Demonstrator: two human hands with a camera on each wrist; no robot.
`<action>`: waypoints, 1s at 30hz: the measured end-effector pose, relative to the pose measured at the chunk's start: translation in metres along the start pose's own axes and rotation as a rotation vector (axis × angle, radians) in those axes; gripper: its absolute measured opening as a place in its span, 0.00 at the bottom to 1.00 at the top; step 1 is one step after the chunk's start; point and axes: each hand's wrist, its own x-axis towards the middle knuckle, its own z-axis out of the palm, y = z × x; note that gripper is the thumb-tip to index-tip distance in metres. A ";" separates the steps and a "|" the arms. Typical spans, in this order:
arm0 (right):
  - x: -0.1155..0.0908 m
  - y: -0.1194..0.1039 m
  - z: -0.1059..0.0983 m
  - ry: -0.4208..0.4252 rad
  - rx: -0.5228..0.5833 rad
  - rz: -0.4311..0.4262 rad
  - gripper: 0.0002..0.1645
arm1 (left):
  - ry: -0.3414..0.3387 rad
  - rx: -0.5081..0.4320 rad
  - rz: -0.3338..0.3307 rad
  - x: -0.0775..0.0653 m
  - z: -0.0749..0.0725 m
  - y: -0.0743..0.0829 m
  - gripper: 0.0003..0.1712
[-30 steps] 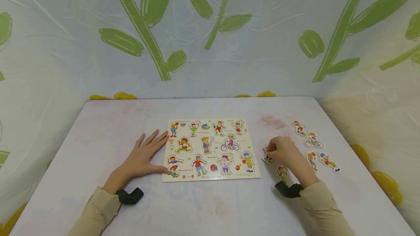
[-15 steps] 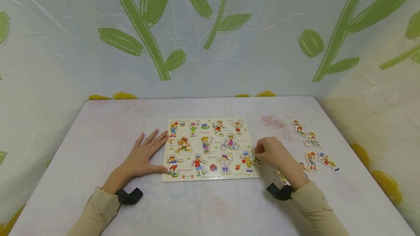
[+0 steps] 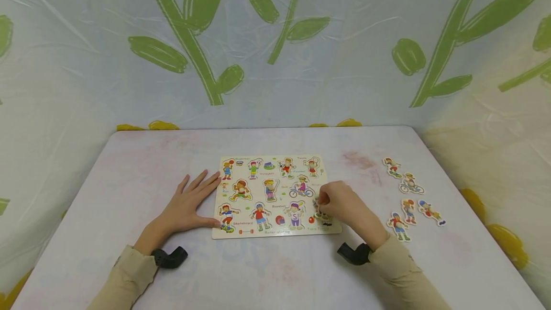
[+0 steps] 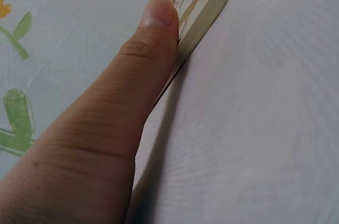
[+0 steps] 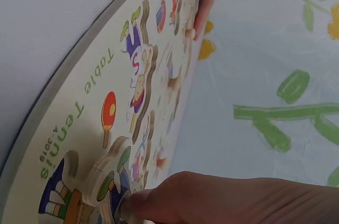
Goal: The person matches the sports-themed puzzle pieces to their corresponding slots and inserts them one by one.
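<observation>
Puzzle board [image 3: 257, 193] beside left hand [image 3: 182, 208], spread and touching its edge, presumably steadying; right hand [image 3: 344, 202] pinches figure piece [image 5: 124, 180] over it.

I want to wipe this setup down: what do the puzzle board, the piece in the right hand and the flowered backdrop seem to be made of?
Puzzle board: probably wood or fibreboard, smooth, printed, slightly glossy; its cutout walls look tan.
Held piece: likely the same, also printed, judging by its pale cut side.
Flowered backdrop: apparently plastic film, with creases and shiny streaks.
</observation>
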 end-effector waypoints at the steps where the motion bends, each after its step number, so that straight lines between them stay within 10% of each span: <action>1: 0.001 -0.002 0.001 -0.002 -0.002 -0.004 0.10 | -0.003 0.001 -0.001 0.000 0.000 0.000 0.67; 30: 0.010 -0.045 0.031 -0.007 -0.058 -0.119 0.15 | 0.008 -0.014 0.013 -0.001 -0.003 0.001 0.67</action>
